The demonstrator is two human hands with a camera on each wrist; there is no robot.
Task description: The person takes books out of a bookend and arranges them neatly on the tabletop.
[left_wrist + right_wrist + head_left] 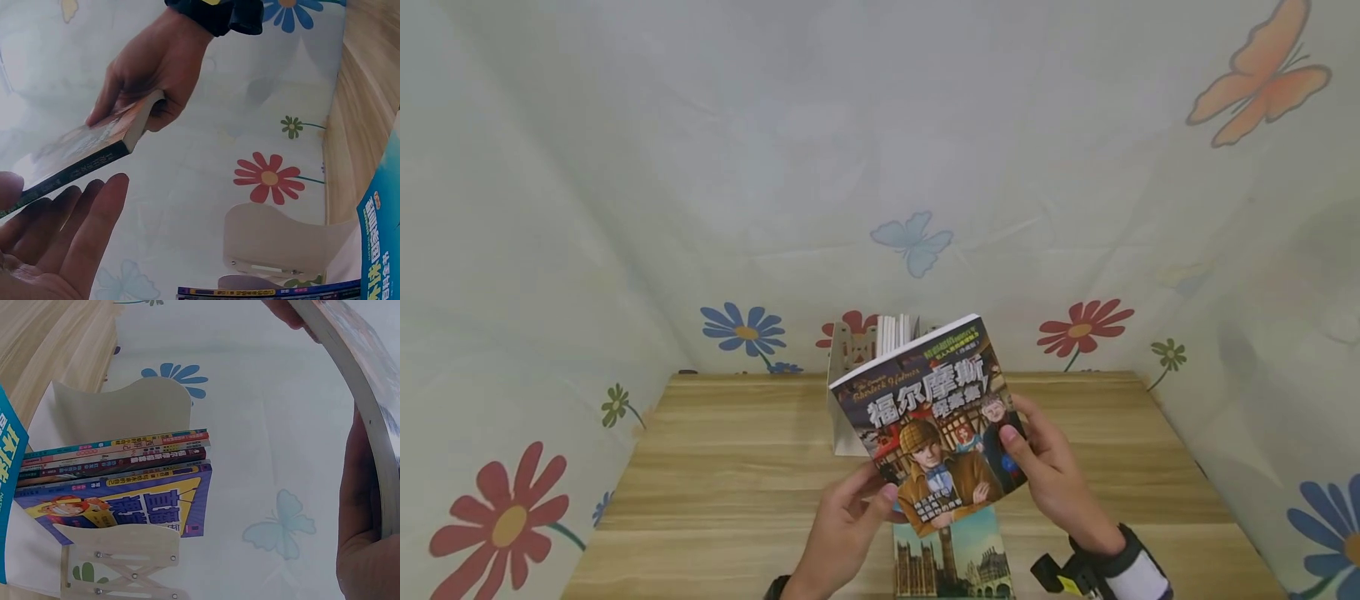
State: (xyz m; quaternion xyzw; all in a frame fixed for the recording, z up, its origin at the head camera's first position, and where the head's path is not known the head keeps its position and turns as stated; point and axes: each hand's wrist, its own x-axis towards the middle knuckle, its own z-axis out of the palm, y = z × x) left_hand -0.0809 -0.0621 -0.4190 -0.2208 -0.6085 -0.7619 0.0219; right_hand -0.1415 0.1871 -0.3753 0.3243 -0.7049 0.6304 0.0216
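Observation:
Both hands hold a paperback book (936, 433) tilted in mid-air, its cover showing a figure in a checked cap and large white Chinese characters. At its lower left corner, my left hand (846, 525) has the thumb on the cover and the fingers underneath; in the left wrist view those fingers (103, 219) stretch below the dark spine. My right hand (1060, 475) grips the right edge, thumb on the cover, fingers mostly hidden behind. Below the held book, another book (951, 562) with a clock tower picture lies on the table, partly covered.
Behind the held book, a white book stand (850, 354) stands on the wooden table (737, 467). Several upright books (119, 462) are in it, one with a purple and yellow cover. Flower-printed cloth (625, 167) encloses the table at the back and sides.

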